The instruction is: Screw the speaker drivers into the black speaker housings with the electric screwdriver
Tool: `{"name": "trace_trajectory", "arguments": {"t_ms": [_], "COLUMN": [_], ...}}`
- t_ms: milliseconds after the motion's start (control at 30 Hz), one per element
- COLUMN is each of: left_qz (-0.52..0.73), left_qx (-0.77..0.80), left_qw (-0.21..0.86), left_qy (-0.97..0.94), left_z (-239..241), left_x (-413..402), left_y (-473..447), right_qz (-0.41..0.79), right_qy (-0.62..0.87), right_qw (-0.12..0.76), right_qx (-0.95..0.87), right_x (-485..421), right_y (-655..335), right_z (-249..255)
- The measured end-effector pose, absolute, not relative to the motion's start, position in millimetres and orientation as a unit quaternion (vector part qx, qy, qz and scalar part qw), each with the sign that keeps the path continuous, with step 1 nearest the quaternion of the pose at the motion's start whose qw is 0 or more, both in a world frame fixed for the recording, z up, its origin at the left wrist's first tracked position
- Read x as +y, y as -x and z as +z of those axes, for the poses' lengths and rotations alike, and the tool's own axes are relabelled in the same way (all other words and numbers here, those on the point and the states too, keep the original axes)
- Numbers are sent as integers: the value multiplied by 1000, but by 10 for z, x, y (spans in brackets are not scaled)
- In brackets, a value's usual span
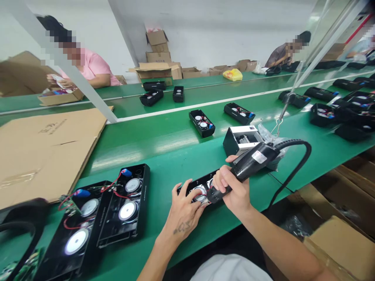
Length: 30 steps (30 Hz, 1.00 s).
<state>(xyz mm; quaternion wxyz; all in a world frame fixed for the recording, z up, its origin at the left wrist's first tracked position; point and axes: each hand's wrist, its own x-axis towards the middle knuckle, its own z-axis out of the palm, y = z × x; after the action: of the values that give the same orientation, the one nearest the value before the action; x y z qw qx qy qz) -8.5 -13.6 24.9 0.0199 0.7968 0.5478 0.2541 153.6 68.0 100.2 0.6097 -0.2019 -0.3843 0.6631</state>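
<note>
- The right hand point(231, 191) is closed around the grip of a black electric screwdriver point(252, 164), whose tip points down into a long black plastic speaker housing point(205, 184).
- The left hand point(183, 210) lies with fingers spread on that housing, fingertips pressing beside a round silver speaker cone; it grips nothing.
- The housing lies open-side up on the green tabletop point(175, 156) near its front edge, directly under both hands.
- As a judgement, the work on it is midway: the cones sit in place and red wires show, but the housing has no back cover and the tool is on it.
- At nine o'clock from the hands, two more open black housings point(125, 210) lie side by side, each holding two silver cones, red wiring and a blue part. They look equally uncovered.
- At one o'clock stands a small open black-and-white box point(240, 140); its contents are hard to tell.
- Farther off at twelve o'clock, further open housings point(202, 123) lie on the tabletop with cones and wires inside.
- At ten o'clock lies a flat brown cardboard sheet point(43, 148). Beyond it, a co-worker in a pink shirt point(93, 70) handles items over a shallow cardboard tray point(60, 97).
</note>
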Motion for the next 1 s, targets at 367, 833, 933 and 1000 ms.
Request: {"name": "trace_trajectory", "arguments": {"t_ms": [367, 833, 933, 1000], "left_qz": [234, 239, 235, 237], "left_qx": [552, 553, 559, 560], "left_qw": [27, 39, 32, 28], "left_qy": [-800, -797, -795, -793], "left_z": [269, 216, 177, 160], "left_x": [-144, -126, -123, -122], "left_y": [97, 122, 117, 108], "right_qz": [630, 591, 595, 595], "right_qy": [147, 106, 111, 114], "right_qw": [600, 560, 557, 551], "right_qx": [-470, -571, -569, -574], "right_x": [594, 555, 557, 553], "right_y": [-1534, -1556, -1561, -1560], "right_z": [991, 948, 935, 923]}}
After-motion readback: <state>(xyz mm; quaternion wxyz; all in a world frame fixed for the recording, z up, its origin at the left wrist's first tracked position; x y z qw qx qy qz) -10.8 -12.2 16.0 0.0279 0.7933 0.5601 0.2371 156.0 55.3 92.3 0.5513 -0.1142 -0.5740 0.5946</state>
